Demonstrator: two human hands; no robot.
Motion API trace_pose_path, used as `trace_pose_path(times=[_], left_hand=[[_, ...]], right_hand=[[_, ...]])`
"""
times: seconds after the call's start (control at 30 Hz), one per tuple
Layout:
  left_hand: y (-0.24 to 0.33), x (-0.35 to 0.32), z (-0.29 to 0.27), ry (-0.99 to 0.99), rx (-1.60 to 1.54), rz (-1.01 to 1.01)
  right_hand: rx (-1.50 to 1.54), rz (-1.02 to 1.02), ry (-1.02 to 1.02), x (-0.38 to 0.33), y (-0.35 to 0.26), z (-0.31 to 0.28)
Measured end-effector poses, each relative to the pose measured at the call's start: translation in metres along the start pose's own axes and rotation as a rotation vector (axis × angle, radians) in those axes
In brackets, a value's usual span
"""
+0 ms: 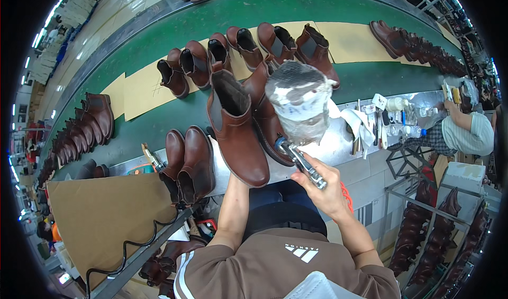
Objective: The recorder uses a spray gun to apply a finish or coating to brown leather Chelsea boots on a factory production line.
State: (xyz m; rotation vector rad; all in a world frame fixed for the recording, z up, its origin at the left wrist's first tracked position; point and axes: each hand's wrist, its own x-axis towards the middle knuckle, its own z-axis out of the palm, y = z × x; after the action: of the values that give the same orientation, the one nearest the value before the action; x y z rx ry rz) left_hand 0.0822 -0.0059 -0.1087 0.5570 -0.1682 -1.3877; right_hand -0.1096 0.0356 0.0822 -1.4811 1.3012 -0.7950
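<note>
A brown leather ankle boot (pixel 239 140) with its toe toward me covers most of my left hand (pixel 237 182), which holds it from underneath; the fingers are hidden. My right hand (pixel 324 187) is closed around a silver metal air gun (pixel 302 164), its nozzle end close to another brown boot (pixel 271 132). That second boot stands just right of the held one, partly covered by it. Right behind the air gun is a bulky bundle (pixel 302 106) wrapped in clear plastic, dark on top. An orange-red hose (pixel 346 197) shows by my right wrist.
Several brown boots (pixel 196 64) stand on cardboard (pixel 138 99) across the green bench (pixel 222 26). A pair (pixel 193 161) stands left of my arm beside a cardboard sheet (pixel 106 214). White cloth (pixel 357 123) and bottles lie rightward. Another person (pixel 468 132) and boot racks (pixel 428 214) are farther right.
</note>
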Motion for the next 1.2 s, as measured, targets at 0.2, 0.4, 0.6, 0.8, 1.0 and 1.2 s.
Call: trace_pose_path(times=[0.2,0.4,0.6,0.8,1.0,1.2], left_hand=[[0.0,0.009,-0.003,-0.022,-0.013,-0.025],[0.005,0.007,-0.005,-0.03,-0.016,-0.045],[0.008,0.0,-0.004,-0.048,-0.021,-0.081],[0.002,0.003,0.002,-0.071,-0.013,-0.12],[0.002,0.007,0.001,-0.077,-0.021,-0.132],[0.0,0.022,0.0,-0.084,-0.026,-0.118]], right_hand=[[-0.128,-0.013,0.12,0.008,0.007,0.007],[-0.066,0.069,0.262,0.019,0.021,0.005],[0.127,0.03,0.215,0.007,0.002,0.023],[0.123,-0.093,0.042,0.011,-0.015,0.043],[0.09,0.052,0.131,0.015,-0.011,0.036],[-0.033,-0.091,0.21,0.011,-0.01,0.031]])
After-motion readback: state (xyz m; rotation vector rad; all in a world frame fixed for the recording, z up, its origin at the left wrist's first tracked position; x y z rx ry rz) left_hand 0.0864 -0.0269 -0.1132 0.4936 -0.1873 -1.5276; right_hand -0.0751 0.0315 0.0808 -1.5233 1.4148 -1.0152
